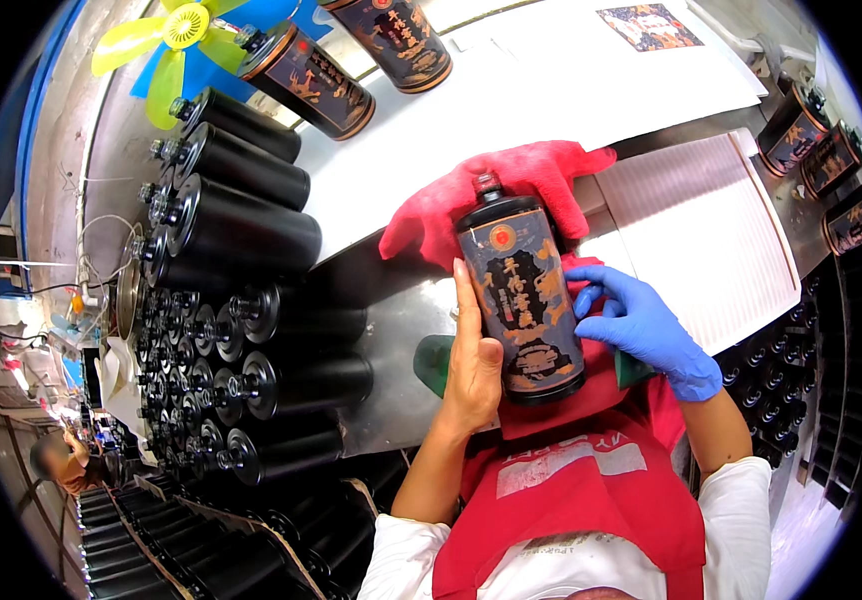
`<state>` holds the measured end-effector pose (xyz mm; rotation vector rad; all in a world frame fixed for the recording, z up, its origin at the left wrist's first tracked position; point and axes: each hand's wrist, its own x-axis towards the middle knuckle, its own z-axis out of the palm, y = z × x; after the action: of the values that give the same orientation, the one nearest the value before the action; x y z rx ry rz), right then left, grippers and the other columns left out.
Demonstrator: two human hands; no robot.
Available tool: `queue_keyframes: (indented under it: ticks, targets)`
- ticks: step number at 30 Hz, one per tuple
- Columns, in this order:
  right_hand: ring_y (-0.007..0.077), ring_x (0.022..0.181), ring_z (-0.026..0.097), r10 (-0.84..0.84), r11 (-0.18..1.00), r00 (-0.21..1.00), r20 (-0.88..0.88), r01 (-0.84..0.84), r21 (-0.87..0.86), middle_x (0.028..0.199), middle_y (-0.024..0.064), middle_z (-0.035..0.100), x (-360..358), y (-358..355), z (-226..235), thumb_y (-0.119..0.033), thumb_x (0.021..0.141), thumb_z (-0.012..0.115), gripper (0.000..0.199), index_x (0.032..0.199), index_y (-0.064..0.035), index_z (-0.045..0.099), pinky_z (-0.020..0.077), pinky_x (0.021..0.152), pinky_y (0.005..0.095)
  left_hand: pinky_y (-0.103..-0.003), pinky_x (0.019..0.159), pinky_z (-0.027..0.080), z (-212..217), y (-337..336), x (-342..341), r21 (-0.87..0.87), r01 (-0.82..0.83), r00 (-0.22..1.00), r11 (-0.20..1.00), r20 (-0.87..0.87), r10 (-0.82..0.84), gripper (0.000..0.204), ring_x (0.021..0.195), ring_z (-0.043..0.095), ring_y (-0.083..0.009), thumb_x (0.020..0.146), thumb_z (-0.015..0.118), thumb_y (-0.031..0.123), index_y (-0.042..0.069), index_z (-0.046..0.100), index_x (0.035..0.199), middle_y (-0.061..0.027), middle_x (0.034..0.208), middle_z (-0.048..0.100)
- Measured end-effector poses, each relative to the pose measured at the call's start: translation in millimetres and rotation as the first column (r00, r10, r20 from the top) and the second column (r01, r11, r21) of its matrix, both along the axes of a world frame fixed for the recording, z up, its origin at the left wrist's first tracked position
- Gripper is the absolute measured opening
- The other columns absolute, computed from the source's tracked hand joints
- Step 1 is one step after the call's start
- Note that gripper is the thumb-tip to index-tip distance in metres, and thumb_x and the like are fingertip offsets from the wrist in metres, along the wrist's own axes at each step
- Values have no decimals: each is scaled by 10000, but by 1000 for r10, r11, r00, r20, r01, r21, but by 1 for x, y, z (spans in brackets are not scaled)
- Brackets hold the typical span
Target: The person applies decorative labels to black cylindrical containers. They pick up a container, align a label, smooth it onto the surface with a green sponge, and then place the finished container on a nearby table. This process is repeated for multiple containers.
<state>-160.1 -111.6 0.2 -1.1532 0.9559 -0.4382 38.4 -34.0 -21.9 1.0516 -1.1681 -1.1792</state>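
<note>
A black bottle point(549, 385) with a dark label point(521, 300) in orange and gold lies tilted before me, its neck pointing away. My left hand point(476, 370), bare, is wrapped along the bottle's left side, with the thumb near its lower part. On the opposite side, my right hand point(641, 325) wears a blue glove; its bent fingers and thumb press at the label's right edge. Beneath the bottle's neck a red cloth point(421, 220) is spread over the worktop. Something dark green point(433, 362) shows beside my left hand, partly hidden.
Unlabelled black bottles point(246, 235) are stacked at the left. Labelled bottles stand at the far left point(311, 85) and right point(831, 160). A white ribbed sheet point(701, 240) lies right of the cloth. A yellow-green fan point(186, 30) is at the back left. Another person point(66, 465) appears far left.
</note>
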Motion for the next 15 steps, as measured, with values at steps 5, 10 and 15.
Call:
queue_keyframes:
  ticks: [5, 10, 15]
  targets:
    - [67, 641, 472, 52, 998, 998, -33, -53, -44, 886, 14, 551, 1, 15, -5, -140, 755, 723, 650, 1337, -63, 445, 429, 619, 220, -363, 1109, 131, -2, 9, -4, -10, -22, 984, 1000, 177, 23, 819, 1372, 189, -303, 964, 380, 407, -57, -112, 1425, -236, 1497, 110]
    - [165, 688, 541, -79, 937, 963, -259, -17, -349, 1058, 92, 525, -4, 33, 13, -290, 760, 731, 798, 1422, -113, 322, 472, 681, 299, -368, 1071, 269, 17, 6, -3, -59, -81, 990, 995, 109, 87, 866, 1318, 311, -290, 953, 394, 461, 7, -170, 1429, -201, 1481, 165]
    - [389, 994, 548, 77, 759, 903, -424, -328, -562, 1227, 208, 403, 2, 58, 12, -553, 750, 647, 940, 1463, -135, 201, 463, 829, 420, -365, 1094, 187, 8, -10, -1, -33, -55, 965, 998, 257, 61, 869, 1353, 231, -325, 945, 428, 442, -40, -108, 1430, -250, 1473, 157]
